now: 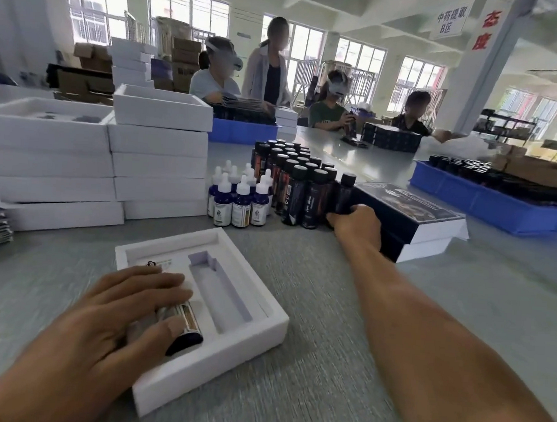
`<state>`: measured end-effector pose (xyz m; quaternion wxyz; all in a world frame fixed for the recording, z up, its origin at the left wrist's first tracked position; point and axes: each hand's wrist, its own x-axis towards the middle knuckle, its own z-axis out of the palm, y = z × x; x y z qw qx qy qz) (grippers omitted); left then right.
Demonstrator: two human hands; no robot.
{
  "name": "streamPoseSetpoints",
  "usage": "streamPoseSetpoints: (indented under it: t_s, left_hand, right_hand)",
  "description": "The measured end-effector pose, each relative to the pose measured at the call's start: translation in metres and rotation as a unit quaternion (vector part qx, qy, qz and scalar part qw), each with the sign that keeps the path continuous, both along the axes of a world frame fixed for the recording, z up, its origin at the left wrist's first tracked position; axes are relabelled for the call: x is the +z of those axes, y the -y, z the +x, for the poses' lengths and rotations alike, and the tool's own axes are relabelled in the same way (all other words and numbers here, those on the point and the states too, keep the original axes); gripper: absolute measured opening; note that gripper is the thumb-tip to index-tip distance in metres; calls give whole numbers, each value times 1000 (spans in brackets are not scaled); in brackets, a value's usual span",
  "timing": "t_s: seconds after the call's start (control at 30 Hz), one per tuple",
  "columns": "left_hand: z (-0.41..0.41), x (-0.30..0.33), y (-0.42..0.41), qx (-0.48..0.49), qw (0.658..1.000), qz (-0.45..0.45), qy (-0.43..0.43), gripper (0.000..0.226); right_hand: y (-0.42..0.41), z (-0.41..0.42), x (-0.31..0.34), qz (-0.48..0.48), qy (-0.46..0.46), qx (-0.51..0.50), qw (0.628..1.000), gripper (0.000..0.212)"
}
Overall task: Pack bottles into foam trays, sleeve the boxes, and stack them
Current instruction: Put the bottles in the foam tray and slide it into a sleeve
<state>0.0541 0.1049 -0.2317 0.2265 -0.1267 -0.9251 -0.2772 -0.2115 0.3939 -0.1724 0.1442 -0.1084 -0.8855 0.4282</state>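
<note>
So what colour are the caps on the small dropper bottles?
White, on the dropper bottles; head view, the only one.

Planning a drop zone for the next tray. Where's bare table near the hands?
Bare table lies between the open foam tray and the right forearm, up to the black bottles. More lies right of the forearm, below the sleeved boxes. Crowded: white box stacks, dropper bottles and blue bin.

- A white hanging sign (pixel 449 21) near the ceiling reads "中药提取 B区" in dark characters.
- The white pillar (pixel 491 60) beside it carries red characters running downward: "态度".
- Labels on the bottles (pixel 291 192) and printing on the dark sleeved box (pixel 406 206) are too blurred to read.
</note>
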Motion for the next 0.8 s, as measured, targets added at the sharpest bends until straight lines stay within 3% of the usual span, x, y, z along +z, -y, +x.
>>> streamPoseSetpoints:
  t_s: [0.1,0.27,0.37,0.5,0.63,0.8]
  left_hand:
    - [8,11,-7,7,1000,13,-28,39]
    - [23,34,-22,39,996,79,14,45]
    - [27,42,-29,62,997,39,34,49]
    - [33,45,-29,87,995,-7,48,58]
    - [35,43,-28,93,994,-31,39,66]
    - [34,40,-27,103,993,-49,40,64]
  right_hand:
    - [-3,1,-2,-16,-2,-11,1000,29]
    - [-7,26,6,-55,-25,12,998,25]
    - [3,67,28,-11,-89,96,991,21]
    - [31,150,50,19,-124,266,956,28]
    - [67,205,44,169,-121,348,914,51]
    - [90,225,32,395,-134,340,843,43]
